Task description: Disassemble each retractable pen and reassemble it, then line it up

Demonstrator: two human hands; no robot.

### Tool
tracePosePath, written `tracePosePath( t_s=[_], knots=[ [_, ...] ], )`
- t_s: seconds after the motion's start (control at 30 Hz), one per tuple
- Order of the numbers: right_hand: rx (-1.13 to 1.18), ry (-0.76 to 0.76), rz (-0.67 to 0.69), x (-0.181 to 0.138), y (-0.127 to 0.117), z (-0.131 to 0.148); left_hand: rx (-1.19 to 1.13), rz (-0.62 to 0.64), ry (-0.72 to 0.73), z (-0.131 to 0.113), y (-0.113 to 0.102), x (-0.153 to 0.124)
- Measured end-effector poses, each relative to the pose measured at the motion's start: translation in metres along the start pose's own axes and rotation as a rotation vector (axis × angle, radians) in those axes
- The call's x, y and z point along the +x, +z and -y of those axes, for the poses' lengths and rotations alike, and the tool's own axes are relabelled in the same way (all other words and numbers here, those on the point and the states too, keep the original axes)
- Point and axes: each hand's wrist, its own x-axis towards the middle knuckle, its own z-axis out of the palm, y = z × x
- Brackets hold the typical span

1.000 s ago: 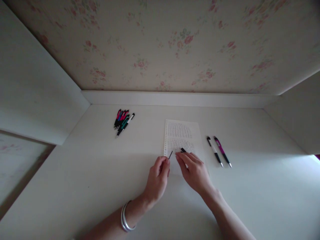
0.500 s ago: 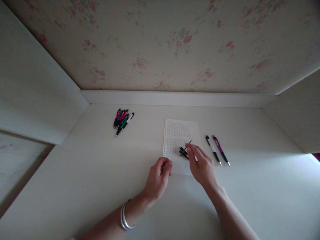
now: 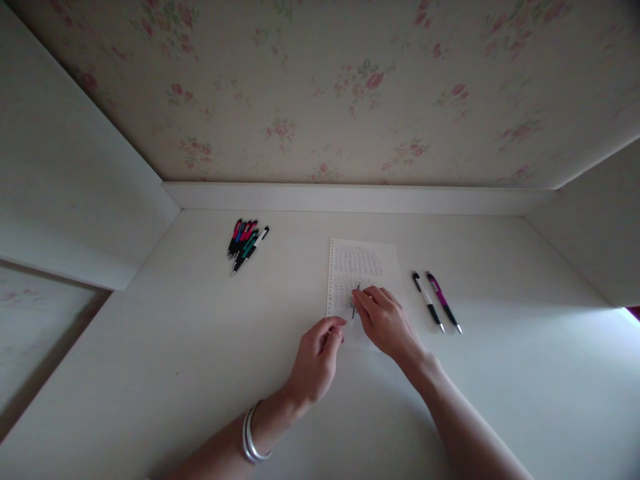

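My right hand (image 3: pixel 384 321) is closed in a pinch on a thin dark pen refill (image 3: pixel 353 311), held nearly upright over a written sheet of paper (image 3: pixel 345 250) with a perforated left edge. To its left, my left hand (image 3: pixel 317 357) has its fingers curled together by the sheet's lower left edge; whatever they hold is hidden. Black pen parts that lay on the sheet are covered by my right hand. Right of the paper lie a white and black pen (image 3: pixel 427 300) and a purple and black pen (image 3: pixel 443 301), side by side.
A cluster of several pens (image 3: pixel 245 243) in pink, blue, green and white lies at the back left of the white desk (image 3: pixel 200 320). A raised ledge (image 3: pixel 300 198) runs along the papered wall, and white panels flank the desk.
My right hand has moved left with the refill, which has turned from slanted to nearly upright. The black parts are now covered. My left hand's fingertips have shifted slightly.
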Motion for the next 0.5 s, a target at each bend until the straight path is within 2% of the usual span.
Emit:
tracePosePath(
  t_s=[0.07,0.13,0.23,0.33,0.5],
  knots=[
    [0.139,0.086,-0.040,-0.002,-0.005,0.004,0.004,-0.007,0.034,0.002,0.000,0.000],
    [0.361,0.242,-0.053,-0.007,-0.010,0.012,0.025,-0.021,0.077,0.004,-0.001,-0.001],
    [0.723,0.468,0.129,-0.016,-0.015,0.024,0.108,-0.032,0.165,0.006,0.000,0.000],
    [0.970,0.546,0.280,-0.027,-0.015,0.030,0.167,-0.020,0.255,0.008,0.001,-0.001],
    [1.110,0.629,0.302,-0.039,-0.011,0.029,0.175,-0.025,0.232,0.009,0.003,-0.004]
  ],
)
